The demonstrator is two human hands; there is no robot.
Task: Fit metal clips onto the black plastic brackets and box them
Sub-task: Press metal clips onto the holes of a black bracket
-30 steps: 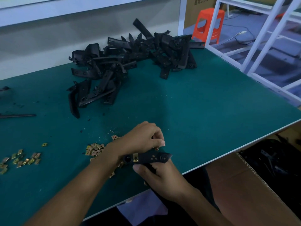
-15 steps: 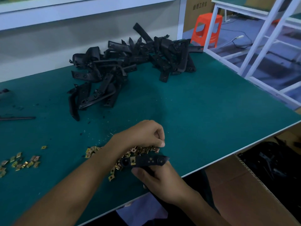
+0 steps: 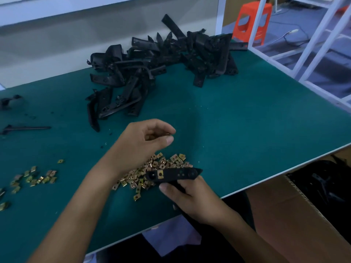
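Observation:
My right hand [image 3: 191, 198] grips a black plastic bracket [image 3: 180, 174] near the table's front edge, with one brass clip [image 3: 160, 174] fitted near its left end. My left hand [image 3: 140, 147] hovers above a pile of loose metal clips [image 3: 150, 173]. Its fingers are curled, and thumb and forefinger pinch what looks like a single clip, mostly hidden. A big heap of black brackets [image 3: 161, 59] lies at the back of the green table [image 3: 247, 120].
A smaller scatter of clips [image 3: 34, 177] lies at the left, with a thin black rod [image 3: 24, 128] behind it. A cardboard box [image 3: 281, 209] holding black parts [image 3: 322, 186] stands below the table's right edge. A white frame [image 3: 313, 44] and an orange stool [image 3: 252, 21] stand beyond.
My left hand has lifted off the clip pile and away from the bracket, rising up and back. The bracket in my right hand has stayed near the front edge.

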